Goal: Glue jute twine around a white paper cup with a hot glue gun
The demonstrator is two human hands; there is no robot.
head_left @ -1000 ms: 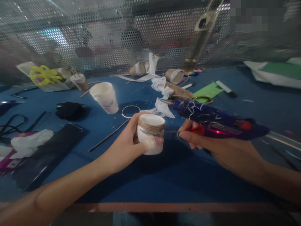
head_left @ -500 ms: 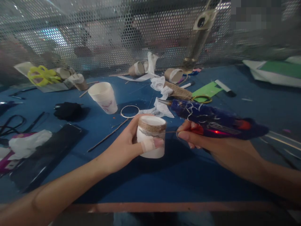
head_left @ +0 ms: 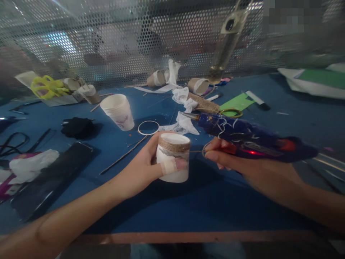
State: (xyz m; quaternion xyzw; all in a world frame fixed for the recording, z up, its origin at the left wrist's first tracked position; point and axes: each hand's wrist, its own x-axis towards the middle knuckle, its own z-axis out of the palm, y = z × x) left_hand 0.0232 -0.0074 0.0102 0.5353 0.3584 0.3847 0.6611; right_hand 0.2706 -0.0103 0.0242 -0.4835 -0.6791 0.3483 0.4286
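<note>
My left hand is closed round a white paper cup, its bandaged thumb across the front. Jute twine is wound in a band just under the cup's rim. From that band a strand runs right to my right hand, whose thumb and fingers pinch it. The same hand also holds a blue glue gun with a red trigger and a lit red light. The gun's metal nozzle points left, above and to the right of the cup, apart from it.
Stacked paper cups, a white ring and a thin stick lie left of the cup. Behind are white lace, a roll of twine and green paper. Yellow scissors stand in a box far left.
The glue gun has shifted slightly to the right in my right hand. My left hand and the cup stay almost where they were, with the strand still stretched between.
</note>
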